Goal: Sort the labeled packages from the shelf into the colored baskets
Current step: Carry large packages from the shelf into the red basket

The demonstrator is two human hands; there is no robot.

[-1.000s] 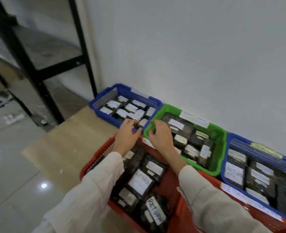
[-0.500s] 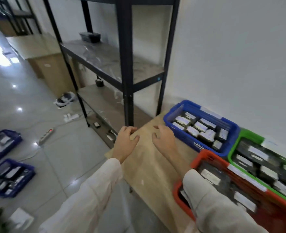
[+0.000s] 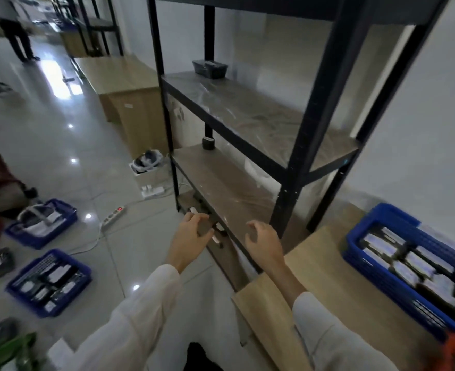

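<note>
Both hands reached toward the black shelf rack (image 3: pixel 310 129) at 12 o'clock, the left hand (image 3: pixel 191 238) and right hand (image 3: pixel 265 243) each half open, fingers loosely curled, gripping nothing. A few labeled packages (image 3: pixel 217 236) lay on the lowest shelf, just at the left hand's 2 o'clock, and another dark package (image 3: pixel 209 68) sat on the upper board. The blue basket (image 3: pixel 355 245), full of packages, stood on the wooden table (image 3: pixel 328 263) at 3 o'clock

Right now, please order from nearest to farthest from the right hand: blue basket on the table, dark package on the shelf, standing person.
From the right hand:
1. Blue basket, on the table, right.
2. Dark package, on the shelf, far end.
3. Standing person, far back, left.
</note>
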